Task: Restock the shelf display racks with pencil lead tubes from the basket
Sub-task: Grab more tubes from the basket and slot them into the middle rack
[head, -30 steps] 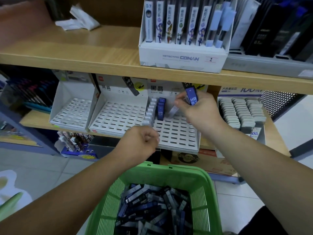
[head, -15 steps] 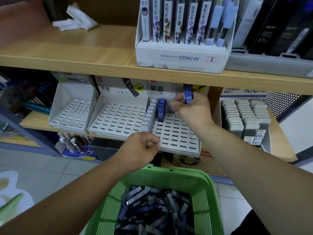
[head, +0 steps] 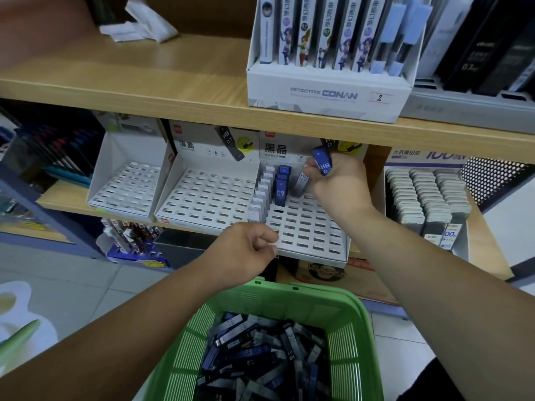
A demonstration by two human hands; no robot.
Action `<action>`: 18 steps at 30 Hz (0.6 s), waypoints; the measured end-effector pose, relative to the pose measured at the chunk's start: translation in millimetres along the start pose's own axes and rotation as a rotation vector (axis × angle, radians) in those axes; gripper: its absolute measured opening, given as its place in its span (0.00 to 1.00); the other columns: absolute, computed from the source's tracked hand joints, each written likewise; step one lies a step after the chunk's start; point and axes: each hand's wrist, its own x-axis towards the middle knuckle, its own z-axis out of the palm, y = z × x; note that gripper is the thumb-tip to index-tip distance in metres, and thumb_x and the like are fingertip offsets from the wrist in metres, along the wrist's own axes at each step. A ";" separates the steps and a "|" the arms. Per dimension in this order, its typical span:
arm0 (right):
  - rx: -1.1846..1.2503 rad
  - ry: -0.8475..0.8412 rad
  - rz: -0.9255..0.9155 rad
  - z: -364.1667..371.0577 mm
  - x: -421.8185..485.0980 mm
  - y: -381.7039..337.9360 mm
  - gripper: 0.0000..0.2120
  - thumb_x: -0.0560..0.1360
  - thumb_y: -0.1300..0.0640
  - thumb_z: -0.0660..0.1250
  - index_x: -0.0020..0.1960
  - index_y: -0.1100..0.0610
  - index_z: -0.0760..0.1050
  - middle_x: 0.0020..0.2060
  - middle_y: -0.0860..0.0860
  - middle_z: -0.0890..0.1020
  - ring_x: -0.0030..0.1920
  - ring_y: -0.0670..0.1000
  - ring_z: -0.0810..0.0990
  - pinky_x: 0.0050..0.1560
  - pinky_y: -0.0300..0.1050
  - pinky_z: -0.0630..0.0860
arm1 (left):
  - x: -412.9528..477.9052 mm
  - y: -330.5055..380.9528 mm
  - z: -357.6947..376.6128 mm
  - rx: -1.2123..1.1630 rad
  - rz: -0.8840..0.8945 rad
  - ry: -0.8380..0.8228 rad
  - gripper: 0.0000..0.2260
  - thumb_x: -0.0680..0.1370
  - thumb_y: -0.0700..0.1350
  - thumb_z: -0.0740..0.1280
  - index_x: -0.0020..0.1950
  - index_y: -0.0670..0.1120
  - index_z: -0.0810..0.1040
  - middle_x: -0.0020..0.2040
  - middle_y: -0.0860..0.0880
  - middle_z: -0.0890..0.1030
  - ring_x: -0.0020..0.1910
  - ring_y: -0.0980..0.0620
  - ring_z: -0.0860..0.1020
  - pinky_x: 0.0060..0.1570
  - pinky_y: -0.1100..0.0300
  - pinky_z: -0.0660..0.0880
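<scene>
A green basket (head: 351,311) at the bottom centre holds several blue and grey pencil lead tubes (head: 260,354). On the lower shelf, a white slotted rack (head: 312,233) carries a column of grey tubes (head: 262,193) and a few blue tubes (head: 280,186). My right hand (head: 337,180) is over the back of this rack, gripping a blue HB tube (head: 322,162) and pinching a grey tube (head: 302,180) that stands in a slot. My left hand (head: 246,251) is curled on the rack's front edge.
Two more white slotted racks (head: 208,195) (head: 127,183) stand to the left with bare slots. A display of grey lead cases (head: 425,195) stands to the right. The wooden shelf (head: 173,82) above carries a white Conan box (head: 327,91).
My right hand has moved back into the rack and lowered the grey tube toward a slot beside the blue tubes. The left hand has stayed on the rack's front edge.
</scene>
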 end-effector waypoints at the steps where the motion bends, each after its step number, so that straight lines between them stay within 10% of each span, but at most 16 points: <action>1: -0.046 0.003 -0.036 0.3 -0.6 0.6 0.03 0.79 0.56 0.72 0.53 0.52 0.83 0.49 0.51 0.86 0.52 0.55 0.83 0.60 0.54 0.79 | -0.1 -0.6 -0.3 0.003 -0.001 -0.003 0.11 0.81 0.48 0.72 0.63 0.51 0.82 0.48 0.55 0.85 0.49 0.60 0.84 0.53 0.66 0.79; 10: -0.360 -0.046 -0.218 -5.0 -1.2 1.7 0.17 0.79 0.58 0.69 0.66 0.48 0.79 0.58 0.54 0.83 0.59 0.59 0.79 0.58 0.54 0.78 | -0.4 5.2 -2.0 -0.011 -0.021 -0.003 0.12 0.81 0.48 0.71 0.64 0.51 0.82 0.50 0.55 0.85 0.49 0.59 0.83 0.49 0.67 0.78; 18: -0.344 -0.132 -0.144 0.0 -2.7 6.0 0.07 0.80 0.50 0.69 0.57 0.48 0.82 0.51 0.52 0.84 0.53 0.57 0.80 0.53 0.52 0.79 | -3.3 5.9 -2.4 -0.007 -0.038 -0.007 0.12 0.81 0.48 0.72 0.64 0.51 0.82 0.50 0.55 0.84 0.47 0.59 0.83 0.46 0.67 0.76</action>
